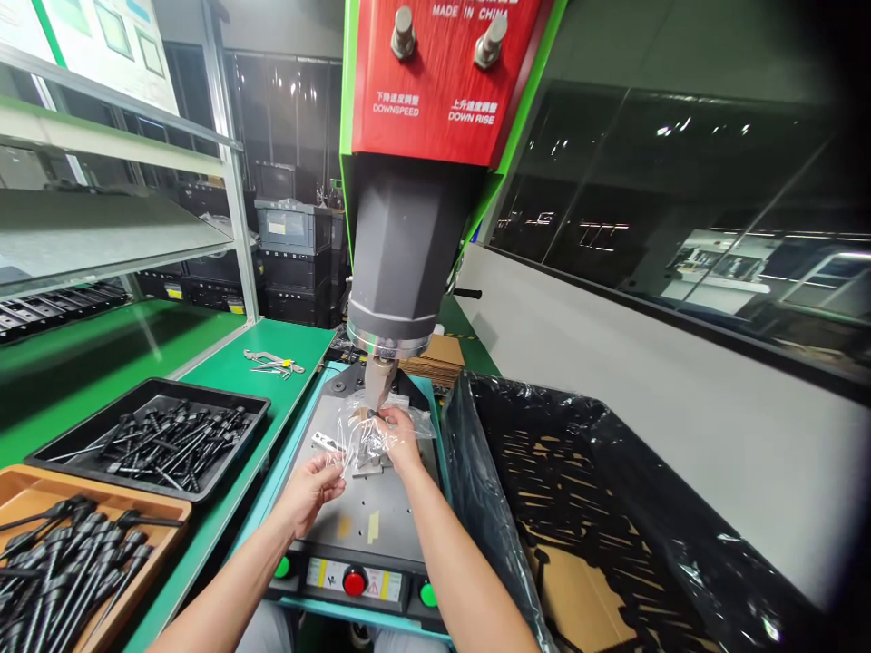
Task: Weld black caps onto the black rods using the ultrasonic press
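Note:
A sheet of clear plastic film, perhaps a bag, lies crumpled over the fixture on the machine's metal bed. My left hand is closed, pinching the film's near left edge. On the right, my right hand has its fingers bent and closed on the film beside the fixture; a small dark part shows near its fingertips, too small to name. Directly above, the metal horn of the press comes down close to the film and my right fingers. Glare on the plastic partly hides the fixture.
A black tray and an orange tray of black rod-like parts stand left. Pliers lie behind them. At right is a plastic-lined bin with layered black parts and cardboard. A red button and green buttons line the machine's front.

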A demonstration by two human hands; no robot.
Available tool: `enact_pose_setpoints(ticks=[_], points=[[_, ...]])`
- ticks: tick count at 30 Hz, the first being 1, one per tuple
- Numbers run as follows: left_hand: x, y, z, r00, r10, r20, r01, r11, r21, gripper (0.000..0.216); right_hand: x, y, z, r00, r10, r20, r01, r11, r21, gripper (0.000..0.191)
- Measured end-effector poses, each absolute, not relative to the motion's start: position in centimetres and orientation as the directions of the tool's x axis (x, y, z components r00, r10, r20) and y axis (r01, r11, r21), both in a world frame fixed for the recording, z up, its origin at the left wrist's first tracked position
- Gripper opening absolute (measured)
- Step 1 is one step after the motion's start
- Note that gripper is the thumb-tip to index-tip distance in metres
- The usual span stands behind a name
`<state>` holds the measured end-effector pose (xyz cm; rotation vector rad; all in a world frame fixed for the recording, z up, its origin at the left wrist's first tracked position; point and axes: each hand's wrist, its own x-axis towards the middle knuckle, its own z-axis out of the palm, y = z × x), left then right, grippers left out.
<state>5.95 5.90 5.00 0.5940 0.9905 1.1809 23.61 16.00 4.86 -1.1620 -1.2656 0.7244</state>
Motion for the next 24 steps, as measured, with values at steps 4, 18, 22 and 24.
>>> enact_pose_setpoints(ticks=[4,18,22,24], points=[[5.7,6.0,4.8,0.069,0.952,-0.298,-0.445,0.297,0.845,0.048,23.5,16.0,4.4,0.177,0.916,0.360,0.145,0.337,-0.930,0.035],[5.0,6.0,4.8,0.037,0.951,-0.307,-0.433,0.292,0.853,0.045,22.3,16.4,4.1,0.181,0.938,0.295,0.127,0.275,-0.953,0.035],[4.9,6.0,4.6,0.039,0.946,-0.323,-0.430,0.308,0.849,0.043,23.3,14.6,3.2,0.148,0.950,0.274,0.086,0.264,-0.961,0.050],[4.9,6.0,4.4,0.037,0.945,-0.326,-0.424,0.310,0.851,0.042,24.1,13.3,2.3,0.132,0.956,0.263,0.089,0.253,-0.963,0.056]])
